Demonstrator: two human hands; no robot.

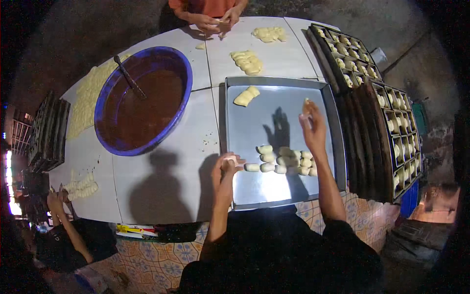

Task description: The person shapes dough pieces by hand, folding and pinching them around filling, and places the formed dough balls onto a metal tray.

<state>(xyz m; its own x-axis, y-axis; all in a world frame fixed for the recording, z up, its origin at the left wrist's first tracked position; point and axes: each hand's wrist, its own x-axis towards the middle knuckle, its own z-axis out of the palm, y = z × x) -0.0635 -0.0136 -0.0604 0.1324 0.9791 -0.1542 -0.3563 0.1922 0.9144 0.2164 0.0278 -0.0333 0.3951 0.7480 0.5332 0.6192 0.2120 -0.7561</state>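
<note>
Low over the left rim of a grey metal tray [293, 94], my left hand [226, 167] is curled, with a pale patch at its fingers that may be dough. Its fingertips lie beside a small dough roll [251, 167] at the left end of a row. My right hand [314, 128] is raised above the tray's right part, fingers stretched and apart. Pale flour or dough shows on its fingertips. Between the hands, several short cream dough rolls [268, 158] sit in close rows. A larger joined dough piece [246, 96] lies in the tray's far left corner.
A blue basin [187, 105] with brown contents and a dark-handled tool [129, 77] stands left. Dough sheets [89, 93] and clumps [246, 62] lie on the white table [169, 193]. Dark molds [406, 139] with dough stand right. Co-workers' hands [215, 23] work across and at far left.
</note>
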